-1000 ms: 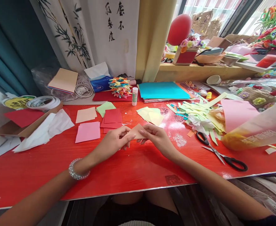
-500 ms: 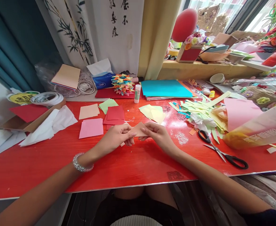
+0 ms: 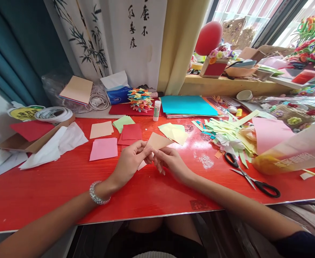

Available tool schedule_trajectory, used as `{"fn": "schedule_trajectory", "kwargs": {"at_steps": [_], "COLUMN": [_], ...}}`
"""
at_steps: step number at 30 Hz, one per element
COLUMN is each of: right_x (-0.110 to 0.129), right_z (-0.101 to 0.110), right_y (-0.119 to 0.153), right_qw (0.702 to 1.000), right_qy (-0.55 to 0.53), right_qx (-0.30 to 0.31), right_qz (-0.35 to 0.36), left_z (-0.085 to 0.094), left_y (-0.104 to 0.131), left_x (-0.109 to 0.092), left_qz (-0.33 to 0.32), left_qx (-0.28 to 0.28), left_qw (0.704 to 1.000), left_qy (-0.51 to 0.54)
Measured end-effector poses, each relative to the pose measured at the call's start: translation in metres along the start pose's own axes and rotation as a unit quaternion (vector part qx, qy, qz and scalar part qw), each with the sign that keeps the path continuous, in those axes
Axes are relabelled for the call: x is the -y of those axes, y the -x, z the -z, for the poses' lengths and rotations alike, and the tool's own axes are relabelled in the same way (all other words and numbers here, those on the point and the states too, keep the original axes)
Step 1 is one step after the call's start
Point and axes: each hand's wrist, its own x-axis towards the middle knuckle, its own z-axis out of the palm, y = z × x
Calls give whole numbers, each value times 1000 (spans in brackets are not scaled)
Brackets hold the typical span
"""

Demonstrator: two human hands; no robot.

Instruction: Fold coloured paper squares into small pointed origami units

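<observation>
A peach sheet of paper (image 3: pixel 158 141), folded to a triangle-like shape, is held above the red table (image 3: pixel 135 193). My left hand (image 3: pixel 134 157) pinches its lower left part between thumb and fingers. My right hand (image 3: pixel 172 161) has thumb and fingers closed at the paper's lower edge, close against my left fingertips. Part of the paper is hidden behind the fingers. Just beyond my left hand lie red paper squares (image 3: pixel 132 132), pink squares (image 3: pixel 103 148), peach squares (image 3: pixel 101 129) and green squares (image 3: pixel 123 124). Pale yellow squares (image 3: pixel 177 133) lie beyond my right hand.
Black-handled scissors (image 3: pixel 251 175) lie at the right beside a heap of paper strips (image 3: pixel 227 130). A glue stick (image 3: pixel 156 110) stands near a spiky paper ball (image 3: pixel 140 100). Blue paper sheets (image 3: pixel 188 105) lie at the back, and a cardboard box (image 3: pixel 36 141) at the left.
The peach paper has turned so its point reaches up and to the right. My right hand has shifted from its right corner down to its lower edge. The view has tilted slightly.
</observation>
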Motion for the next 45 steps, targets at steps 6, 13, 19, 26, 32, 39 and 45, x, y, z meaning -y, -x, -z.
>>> {"fn": "schedule_trajectory", "kwargs": {"at_steps": [6, 13, 19, 26, 32, 39, 45], "right_x": [-3, -3, -1, 13, 18, 24, 23], "right_z": [-3, 3, 17, 56, 49, 42, 46], "right_y": [-5, -5, -5, -10, -7, 0, -3], "right_qw": [998, 998, 997, 981, 998, 992, 989], "right_qy": [-1, -29, -34, -39, 45, 125, 146], "right_qx": [-57, -60, -71, -181, -44, -9, -24], "right_qz": [-10, -21, 20, 53, 7, 5, 7], "left_z": [-1, -1, 4, 25, 19, 18, 20], "left_y": [-2, -3, -7, -18, -15, -17, -19], "left_x": [5, 7, 6, 0, -3, 3, 4], "left_qz": [9, 13, 21, 22, 44, 50, 50], "left_qx": [8, 8, 11, -25, 34, 32, 36], "left_qw": [1000, 1000, 1000, 999, 998, 997, 995], "left_qy": [18, 10, -3, -19, -36, -53, -80]}}
